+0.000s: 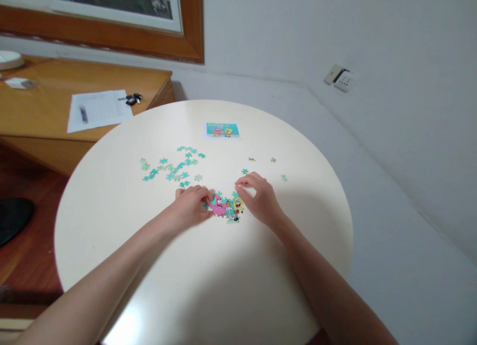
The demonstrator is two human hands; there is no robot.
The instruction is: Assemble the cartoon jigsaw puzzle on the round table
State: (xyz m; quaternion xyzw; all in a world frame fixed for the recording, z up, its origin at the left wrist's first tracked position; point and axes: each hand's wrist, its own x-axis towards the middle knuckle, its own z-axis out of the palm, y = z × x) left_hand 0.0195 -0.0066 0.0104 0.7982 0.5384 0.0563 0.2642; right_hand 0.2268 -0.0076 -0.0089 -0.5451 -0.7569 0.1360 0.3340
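A partly joined cartoon jigsaw (226, 206), pink and yellow figures on teal, lies near the middle of the round cream table (112, 220). My left hand (192, 205) rests at its left edge, fingers curled and pressing on the joined pieces. My right hand (259, 198) sits at its right edge, fingers bent, fingertips pinched at a teal piece by the top of the jigsaw. Several loose teal pieces (175, 166) are scattered beyond my left hand. A small reference picture (222, 130) lies further back.
A few stray pieces (273, 159) lie beyond my right hand. A wooden desk (44, 116) at the left holds a sheet of paper (98, 109), keys (133, 99) and a white dish (9, 59). White walls enclose the right side, with a switch plate (341, 78).
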